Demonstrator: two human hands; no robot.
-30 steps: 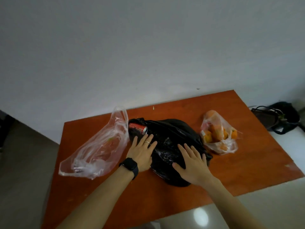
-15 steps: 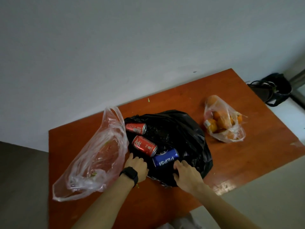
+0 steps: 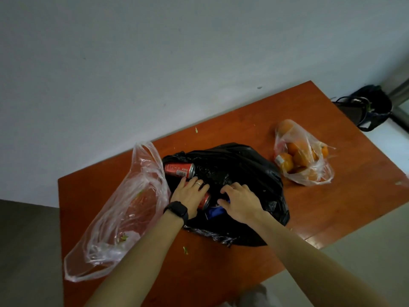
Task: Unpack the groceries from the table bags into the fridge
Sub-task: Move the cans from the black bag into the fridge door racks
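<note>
A black plastic bag lies open in the middle of the orange-brown table. One red can lies at the bag's far left. My left hand, with a ring and a black watch, closes over a second red can. My right hand wraps a blue can, which is mostly hidden under it. A clear bag of oranges sits to the right. A nearly empty clear bag lies to the left.
A plain white wall runs behind the table. A dark handbag rests on the floor beyond the table's right corner. Small green scraps lie on the tabletop near the front.
The black bag was pulled open, which uncovered three cans. Both hands then moved from the bag's near rim onto the cans, the left on a red one, the right on the blue one.
</note>
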